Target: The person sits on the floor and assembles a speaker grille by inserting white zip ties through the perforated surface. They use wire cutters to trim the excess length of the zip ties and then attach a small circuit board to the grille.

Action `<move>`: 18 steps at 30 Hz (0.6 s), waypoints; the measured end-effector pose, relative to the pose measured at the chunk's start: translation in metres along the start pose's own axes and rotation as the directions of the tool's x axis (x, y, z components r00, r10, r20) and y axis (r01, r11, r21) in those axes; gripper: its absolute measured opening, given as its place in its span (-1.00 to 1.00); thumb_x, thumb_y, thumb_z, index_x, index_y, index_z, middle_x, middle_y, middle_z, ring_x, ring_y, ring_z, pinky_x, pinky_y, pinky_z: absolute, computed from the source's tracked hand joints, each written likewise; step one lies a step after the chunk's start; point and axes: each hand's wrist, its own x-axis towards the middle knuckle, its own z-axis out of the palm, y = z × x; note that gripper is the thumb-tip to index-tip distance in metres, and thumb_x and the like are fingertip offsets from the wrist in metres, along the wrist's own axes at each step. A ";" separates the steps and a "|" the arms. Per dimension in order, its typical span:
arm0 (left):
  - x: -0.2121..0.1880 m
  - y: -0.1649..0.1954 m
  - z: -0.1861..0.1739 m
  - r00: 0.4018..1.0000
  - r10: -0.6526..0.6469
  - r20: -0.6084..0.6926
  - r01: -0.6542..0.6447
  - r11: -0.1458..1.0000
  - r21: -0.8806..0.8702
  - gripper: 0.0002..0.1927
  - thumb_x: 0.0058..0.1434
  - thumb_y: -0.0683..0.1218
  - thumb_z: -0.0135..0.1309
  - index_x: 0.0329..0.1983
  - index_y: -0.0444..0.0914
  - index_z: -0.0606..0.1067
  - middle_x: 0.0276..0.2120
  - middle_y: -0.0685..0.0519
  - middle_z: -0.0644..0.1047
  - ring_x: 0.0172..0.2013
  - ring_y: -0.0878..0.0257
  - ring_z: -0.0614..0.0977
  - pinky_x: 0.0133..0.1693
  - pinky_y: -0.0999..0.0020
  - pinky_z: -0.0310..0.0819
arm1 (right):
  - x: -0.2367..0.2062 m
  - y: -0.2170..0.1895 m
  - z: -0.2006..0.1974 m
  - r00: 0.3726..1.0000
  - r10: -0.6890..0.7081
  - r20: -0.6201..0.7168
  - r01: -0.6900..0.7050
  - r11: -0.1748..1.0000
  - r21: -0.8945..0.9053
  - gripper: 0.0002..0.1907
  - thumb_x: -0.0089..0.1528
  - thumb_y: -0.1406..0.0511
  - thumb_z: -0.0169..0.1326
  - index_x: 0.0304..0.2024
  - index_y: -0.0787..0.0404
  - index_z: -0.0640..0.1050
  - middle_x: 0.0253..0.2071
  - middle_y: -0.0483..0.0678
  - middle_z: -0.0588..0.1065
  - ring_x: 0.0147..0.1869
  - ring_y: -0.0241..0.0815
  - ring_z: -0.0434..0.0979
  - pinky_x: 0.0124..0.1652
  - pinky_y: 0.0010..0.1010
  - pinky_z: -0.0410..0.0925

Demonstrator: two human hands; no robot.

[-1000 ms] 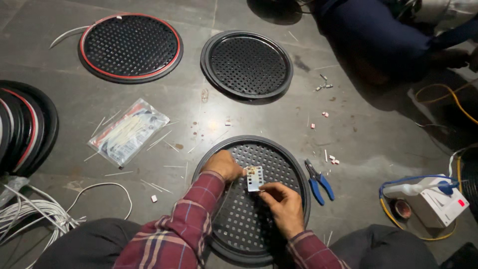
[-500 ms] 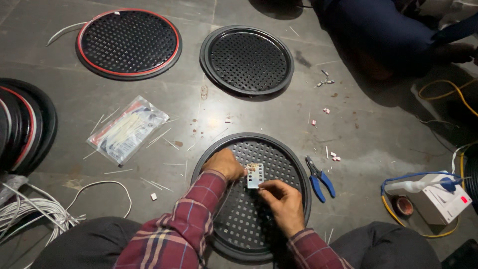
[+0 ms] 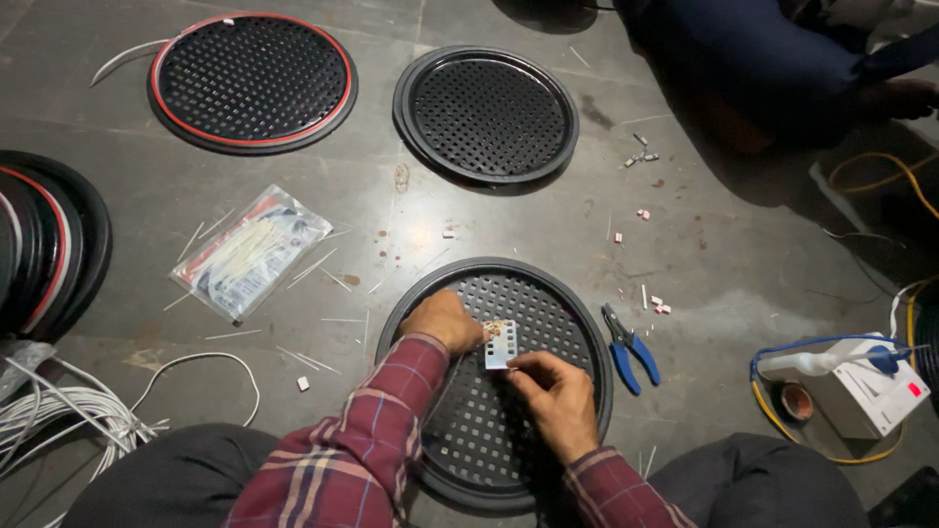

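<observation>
A round black perforated grille [image 3: 548, 303] lies flat on the grey floor between my knees. On its middle rests a small white rectangular part [image 3: 500, 344]. My left hand [image 3: 445, 320] presses on the grille and touches the part's left edge. My right hand [image 3: 556, 396] pinches the part's lower right corner with thumb and fingers. Both sleeves are red plaid.
Blue-handled pliers [image 3: 629, 347] lie right of the grille. Two more grilles [image 3: 484, 112] [image 3: 252, 78] lie farther off, a stack [image 3: 44, 244] at left. A clear bag of white ties [image 3: 249, 249], white cables [image 3: 68, 406], a white tool [image 3: 861, 381] and another person's legs [image 3: 753, 59] surround me.
My hands and the white part have stayed in place on the grille; only the view has shifted slightly.
</observation>
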 end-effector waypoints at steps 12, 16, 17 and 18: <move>-0.002 0.002 0.011 0.996 0.034 -0.088 -0.030 0.998 0.047 -0.43 -0.02 0.19 0.38 -0.01 -0.20 0.64 0.04 -0.13 0.61 0.09 -0.01 0.63 0.10 0.13 0.51 | -0.005 -0.007 0.002 1.000 -0.021 0.005 0.021 0.998 -0.064 -0.83 0.14 0.36 0.24 -0.22 0.29 0.69 -0.36 -0.07 0.71 -0.27 -0.35 0.68 -0.22 -0.50 0.50; 0.000 0.001 0.013 0.995 0.051 -0.090 -0.047 0.997 0.054 -0.44 -0.01 0.17 0.37 -0.01 -0.21 0.63 0.05 -0.14 0.60 0.09 -0.02 0.62 0.10 0.13 0.51 | -0.007 -0.010 0.004 0.999 -0.050 -0.004 0.050 0.995 -0.090 -0.83 0.13 0.37 0.24 -0.23 0.28 0.70 -0.37 -0.06 0.71 -0.29 -0.35 0.68 -0.24 -0.50 0.49; 0.000 0.001 0.014 0.994 0.058 -0.090 -0.052 0.996 0.066 -0.44 -0.02 0.16 0.38 -0.01 -0.21 0.63 0.05 -0.14 0.59 0.10 -0.02 0.62 0.10 0.13 0.51 | -0.007 -0.010 0.004 0.999 -0.046 -0.007 0.045 0.994 -0.095 -0.84 0.13 0.36 0.25 -0.23 0.28 0.70 -0.38 -0.06 0.71 -0.30 -0.34 0.68 -0.25 -0.50 0.49; 0.001 0.001 0.014 0.994 0.065 -0.090 -0.058 0.995 0.078 -0.44 -0.03 0.15 0.38 -0.01 -0.22 0.62 0.06 -0.14 0.59 0.10 -0.02 0.61 0.11 0.12 0.51 | -0.008 -0.011 0.005 0.999 -0.042 -0.011 0.040 0.994 -0.100 -0.84 0.13 0.36 0.25 -0.24 0.28 0.70 -0.39 -0.06 0.71 -0.30 -0.34 0.69 -0.25 -0.50 0.49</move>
